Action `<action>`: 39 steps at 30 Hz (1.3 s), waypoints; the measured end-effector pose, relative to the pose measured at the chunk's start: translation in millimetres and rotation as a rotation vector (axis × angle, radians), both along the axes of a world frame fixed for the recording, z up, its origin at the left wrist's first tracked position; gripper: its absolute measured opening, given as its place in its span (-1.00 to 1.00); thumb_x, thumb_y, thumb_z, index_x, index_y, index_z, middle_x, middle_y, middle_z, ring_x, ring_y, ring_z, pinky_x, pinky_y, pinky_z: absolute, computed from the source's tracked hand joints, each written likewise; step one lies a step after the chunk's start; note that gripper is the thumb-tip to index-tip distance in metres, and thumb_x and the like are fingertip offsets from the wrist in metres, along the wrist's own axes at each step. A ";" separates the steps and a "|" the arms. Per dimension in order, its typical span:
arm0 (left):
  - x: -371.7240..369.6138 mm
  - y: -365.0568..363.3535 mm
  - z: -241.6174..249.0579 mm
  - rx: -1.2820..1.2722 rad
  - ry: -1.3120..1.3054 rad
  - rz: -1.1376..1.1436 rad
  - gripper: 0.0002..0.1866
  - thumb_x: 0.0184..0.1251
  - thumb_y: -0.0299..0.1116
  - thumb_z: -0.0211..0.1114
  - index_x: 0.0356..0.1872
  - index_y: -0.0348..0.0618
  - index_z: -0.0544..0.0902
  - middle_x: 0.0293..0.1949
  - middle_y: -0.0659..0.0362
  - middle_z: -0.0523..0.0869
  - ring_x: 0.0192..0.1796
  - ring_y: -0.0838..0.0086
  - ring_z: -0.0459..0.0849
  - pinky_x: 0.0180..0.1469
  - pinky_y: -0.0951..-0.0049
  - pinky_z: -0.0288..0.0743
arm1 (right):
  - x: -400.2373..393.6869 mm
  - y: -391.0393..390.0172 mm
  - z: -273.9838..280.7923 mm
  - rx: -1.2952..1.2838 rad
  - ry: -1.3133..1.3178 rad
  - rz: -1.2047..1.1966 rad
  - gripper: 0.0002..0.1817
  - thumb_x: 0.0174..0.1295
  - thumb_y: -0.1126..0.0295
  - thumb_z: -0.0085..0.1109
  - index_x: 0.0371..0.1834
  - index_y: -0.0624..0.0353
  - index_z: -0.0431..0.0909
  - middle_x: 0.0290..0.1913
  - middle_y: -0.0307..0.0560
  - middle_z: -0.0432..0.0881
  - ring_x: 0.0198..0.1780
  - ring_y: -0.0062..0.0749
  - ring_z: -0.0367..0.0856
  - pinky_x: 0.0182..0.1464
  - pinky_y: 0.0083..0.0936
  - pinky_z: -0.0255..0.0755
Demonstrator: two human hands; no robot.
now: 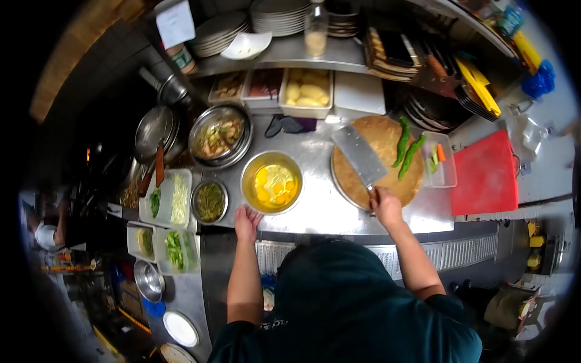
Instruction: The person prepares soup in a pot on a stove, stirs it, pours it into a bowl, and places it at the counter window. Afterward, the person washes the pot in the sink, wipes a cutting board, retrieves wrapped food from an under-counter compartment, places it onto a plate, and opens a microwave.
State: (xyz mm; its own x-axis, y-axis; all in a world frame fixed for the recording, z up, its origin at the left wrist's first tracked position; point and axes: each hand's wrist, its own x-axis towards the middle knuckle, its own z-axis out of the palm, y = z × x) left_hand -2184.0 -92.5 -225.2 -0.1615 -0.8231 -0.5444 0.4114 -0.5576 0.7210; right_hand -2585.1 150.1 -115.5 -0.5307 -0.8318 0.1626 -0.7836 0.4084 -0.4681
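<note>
My right hand (385, 207) is closed round the handle of a wide cleaver (361, 156), whose blade lies over the left part of a round wooden chopping board (357, 193). Two long green peppers (411, 157) rest on the board's right side. My left hand (247, 222) touches the lower left rim of a metal bowl (272, 158) holding several raw egg yolks; its fingers are apart. Left of that bowl stands a small metal bowl of green vegetables (209, 201).
A red board (485, 175) and a clear container with vegetable pieces (440, 158) lie right. Behind are tubs of peeled potatoes (307, 91) and other food, under a shelf (272, 63) of plates. Pans (158, 130) and vegetable containers (175, 248) stand left; a person (51, 233) is far left.
</note>
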 end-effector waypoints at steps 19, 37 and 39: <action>38.6 29.5 -10.8 -1.171 -1.321 -0.545 -0.89 0.14 -0.57 0.30 -0.48 -0.44 0.59 0.42 -0.42 0.31 0.49 -0.35 0.19 0.53 -0.16 0.06 | 95.6 73.1 31.6 0.104 0.018 -0.367 -0.27 0.06 0.36 0.48 0.34 0.25 0.43 0.44 0.41 0.27 0.39 0.31 0.35 0.41 -0.06 0.34; 85.2 242.4 32.2 -0.942 -1.176 -1.383 -0.41 0.22 -0.29 0.39 0.26 -0.29 0.50 0.22 -0.37 0.52 0.26 -0.32 0.47 0.32 -0.05 0.38 | 42.2 193.9 -15.8 -0.116 -0.038 -0.461 -0.44 0.17 0.30 0.42 0.22 0.31 0.54 0.36 0.41 0.40 0.34 0.28 0.41 0.37 -0.03 0.34; 88.2 286.1 29.7 -0.826 -1.074 -1.296 -0.59 0.31 -0.18 0.35 0.03 -0.27 0.62 0.01 -0.33 0.66 0.05 -0.28 0.62 0.09 -0.04 0.53 | 10.1 175.2 -14.5 -0.200 0.011 -0.400 -0.54 0.21 0.32 0.38 0.13 0.33 0.59 0.27 0.41 0.49 0.26 0.27 0.48 0.31 -0.05 0.40</action>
State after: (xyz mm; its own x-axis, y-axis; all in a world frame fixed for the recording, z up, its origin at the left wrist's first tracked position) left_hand -2095.8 193.6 -195.4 -0.7229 -0.5598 -0.4049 -0.6789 0.4669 0.5666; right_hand -2575.0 325.3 -130.0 -0.8018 -0.5126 0.3072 -0.5876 0.5828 -0.5613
